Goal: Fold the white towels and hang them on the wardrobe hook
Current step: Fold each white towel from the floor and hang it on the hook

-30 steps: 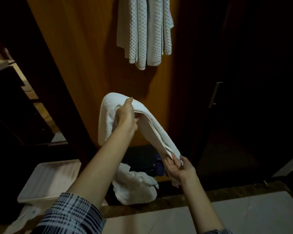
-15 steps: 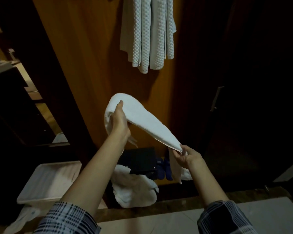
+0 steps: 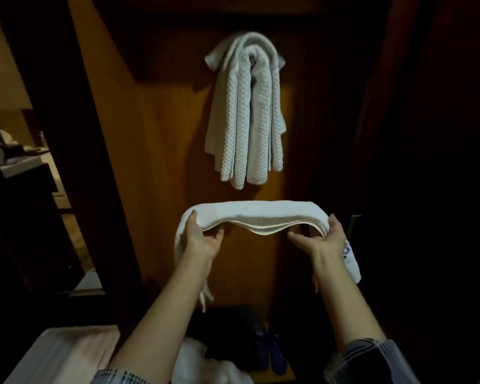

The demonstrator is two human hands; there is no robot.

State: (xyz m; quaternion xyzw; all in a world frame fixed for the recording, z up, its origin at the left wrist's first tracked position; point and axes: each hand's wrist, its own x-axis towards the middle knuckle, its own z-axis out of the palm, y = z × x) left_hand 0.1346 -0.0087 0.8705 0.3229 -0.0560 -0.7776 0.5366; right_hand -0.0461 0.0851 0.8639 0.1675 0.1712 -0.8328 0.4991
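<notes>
Both hands grip a folded towel before the dim wooden wardrobe panel.

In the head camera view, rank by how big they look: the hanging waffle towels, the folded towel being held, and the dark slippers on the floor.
1. hanging waffle towels
2. folded towel, close in size, and nearer the camera, so unsure
3. dark slippers, clearly smallest, partly in shadow

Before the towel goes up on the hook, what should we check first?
1. Left hand holds one end of the folded towel: ok.
2. Right hand holds the other end: ok.
3. Layers lined up: not ok, the middle sags and both ends dangle.
4. Towel below the hanging towels, with a gap: ok.
5. Room left on the hook: cannot tell, the hanging towels hide it.
</notes>
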